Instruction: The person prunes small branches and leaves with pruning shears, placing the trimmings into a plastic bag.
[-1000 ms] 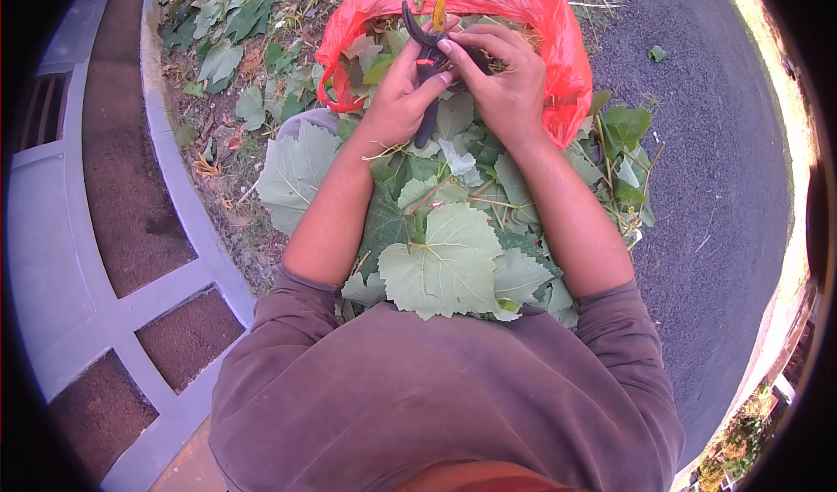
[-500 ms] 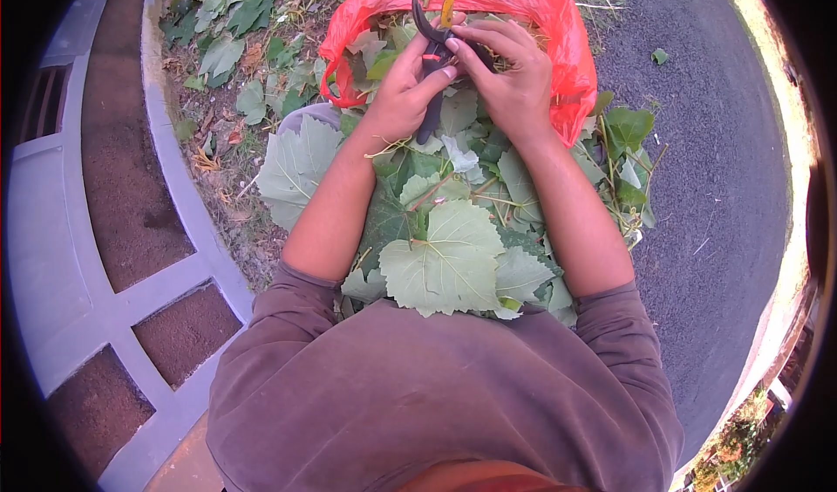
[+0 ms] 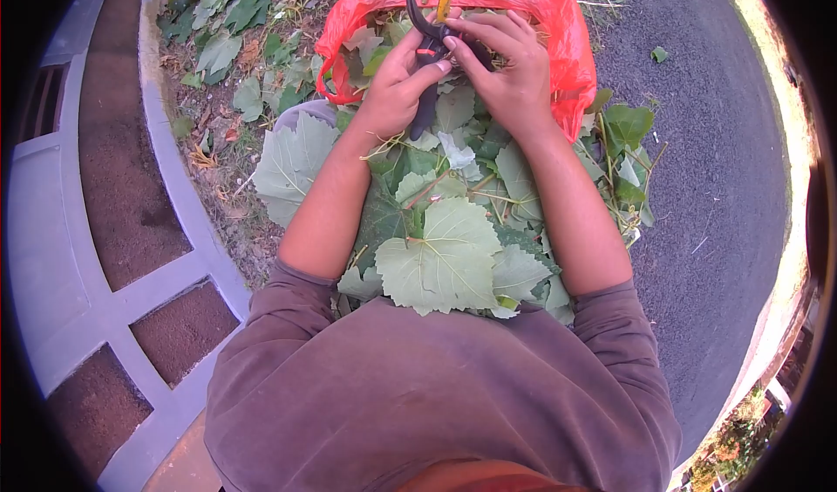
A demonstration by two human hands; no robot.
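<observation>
Both my hands are closed on a pair of pruning shears (image 3: 426,106) with dark handles and a yellow blade, its jaws apart and pointing away from me. My left hand (image 3: 394,92) wraps the left handle, thumb along it. My right hand (image 3: 510,75) pinches near the pivot and the other handle; some fingertips are hidden. Just beneath and beyond the hands lies a red plastic bag (image 3: 571,51), its mouth open, with leaves inside. A heap of large green leaves (image 3: 438,255) and stems covers my lap between the forearms.
Cut leaves (image 3: 218,51) lie on the dirt to the left, beside a pale concrete kerb (image 3: 166,117) and soil-filled channel (image 3: 131,169). On the right, a leafy vine pile (image 3: 629,156) borders the asphalt (image 3: 715,204), where one small leaf (image 3: 659,54) lies.
Almost nothing differs. Hands and shears sit very slightly further left and up in view, with both hands keeping the same grip on the shears.
</observation>
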